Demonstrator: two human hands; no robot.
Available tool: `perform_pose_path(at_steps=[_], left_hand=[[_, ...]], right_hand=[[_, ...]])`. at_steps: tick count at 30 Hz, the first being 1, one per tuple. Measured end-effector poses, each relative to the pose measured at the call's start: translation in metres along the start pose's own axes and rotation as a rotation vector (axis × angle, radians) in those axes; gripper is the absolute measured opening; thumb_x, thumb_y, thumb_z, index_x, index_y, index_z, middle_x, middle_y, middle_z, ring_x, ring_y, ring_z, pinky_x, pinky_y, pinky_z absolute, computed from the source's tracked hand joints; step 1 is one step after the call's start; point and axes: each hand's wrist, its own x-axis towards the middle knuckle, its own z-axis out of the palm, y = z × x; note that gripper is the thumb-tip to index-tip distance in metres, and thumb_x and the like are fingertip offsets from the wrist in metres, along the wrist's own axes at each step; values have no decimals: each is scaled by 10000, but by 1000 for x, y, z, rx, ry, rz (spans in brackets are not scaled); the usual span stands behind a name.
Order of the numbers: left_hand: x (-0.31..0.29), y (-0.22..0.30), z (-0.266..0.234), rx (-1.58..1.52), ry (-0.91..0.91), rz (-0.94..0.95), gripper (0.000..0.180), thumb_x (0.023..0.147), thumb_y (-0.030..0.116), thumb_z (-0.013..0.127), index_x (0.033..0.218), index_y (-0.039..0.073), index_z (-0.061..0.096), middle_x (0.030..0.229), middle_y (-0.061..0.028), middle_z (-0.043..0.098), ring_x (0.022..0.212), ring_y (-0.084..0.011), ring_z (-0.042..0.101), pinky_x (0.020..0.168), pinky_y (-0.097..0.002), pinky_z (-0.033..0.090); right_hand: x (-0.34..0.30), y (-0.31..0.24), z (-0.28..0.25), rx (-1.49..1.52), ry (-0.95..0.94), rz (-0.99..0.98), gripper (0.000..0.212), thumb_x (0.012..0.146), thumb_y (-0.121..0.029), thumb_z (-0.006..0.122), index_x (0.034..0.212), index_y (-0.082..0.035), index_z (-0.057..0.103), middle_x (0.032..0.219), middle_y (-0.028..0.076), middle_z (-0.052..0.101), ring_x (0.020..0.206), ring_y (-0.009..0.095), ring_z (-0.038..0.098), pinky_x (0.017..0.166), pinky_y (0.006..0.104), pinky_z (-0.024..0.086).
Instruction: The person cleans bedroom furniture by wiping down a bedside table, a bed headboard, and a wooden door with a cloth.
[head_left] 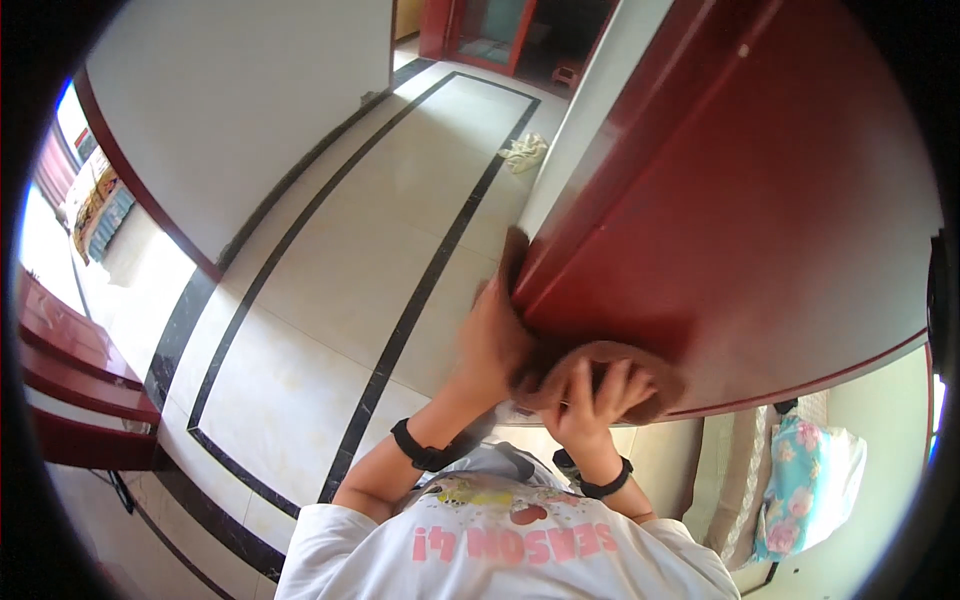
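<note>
A brown cloth (pixel 650 390) is bunched around the lower left edge of a dark red door (pixel 760 230), touching its face and its narrow side. On the side edge, my left hand (pixel 490 345) grips part of the cloth; motion smears its fingers. My right hand (pixel 592 400) holds the cloth's other part against the lower face of the door, its fingers bent and somewhat apart over the fabric. Both wrists wear black bands. The folds hide some fingertips and the surface under them.
Pale floor tiles (pixel 350 240) with black border strips stretch ahead. A crumpled light cloth (pixel 524 152) lies on the floor by the wall. To the left stands dark red wooden furniture (pixel 90 400). Behind the door at right is a flowered blue fabric (pixel 800 480).
</note>
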Motion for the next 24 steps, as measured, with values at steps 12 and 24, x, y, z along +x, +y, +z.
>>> perform_pose_path(at_steps=[12, 24], left_hand=[[55, 10, -24, -309, -115, 663, 724, 731, 185, 644, 1330, -1, 282, 1368, -235, 285, 1229, -412, 326, 978, -438, 307], [-3, -55, 6, -158, -5, 574, 570, 828, 201, 474, 1318, -35, 302, 1320, -242, 368, 1242, -356, 342, 1011, -358, 295]], right_hand=[[88, 18, -47, -107, 231, 296, 602, 812, -428, 516, 1292, -82, 402, 1348, 290, 258, 1249, 485, 207, 984, 576, 191], [20, -25, 34, -255, 26, -49, 450, 788, -340, 549, 1160, -87, 543, 1284, 258, 361, 1163, 440, 350, 910, 572, 270]])
